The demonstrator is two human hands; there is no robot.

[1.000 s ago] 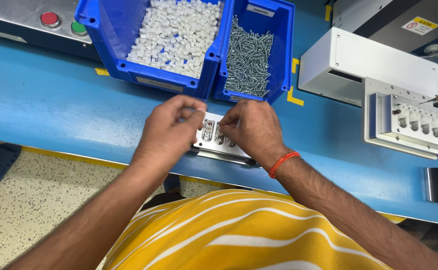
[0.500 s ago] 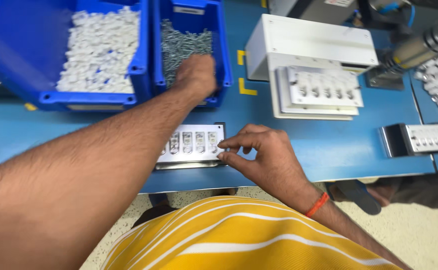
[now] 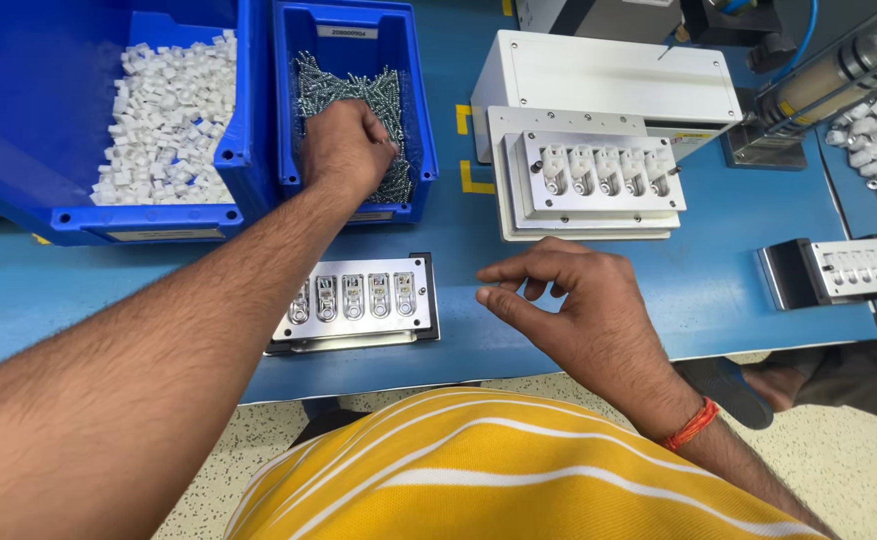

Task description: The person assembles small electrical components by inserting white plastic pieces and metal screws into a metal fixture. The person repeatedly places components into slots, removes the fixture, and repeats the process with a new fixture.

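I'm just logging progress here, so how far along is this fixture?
Done: all five slots of the metal fixture hold small parts. In hand: the left hand is down in the blue bin of screws. The right hand hovers empty. Whether screws are fitted is too small to tell.

2 blue bins [image 3: 259, 150], blue desk [image 3: 579, 230], white clips [image 3: 164, 110], silver screws [image 3: 354, 90], yellow shirt [image 3: 479, 470] with white stripes, red wristband [image 3: 694, 424].
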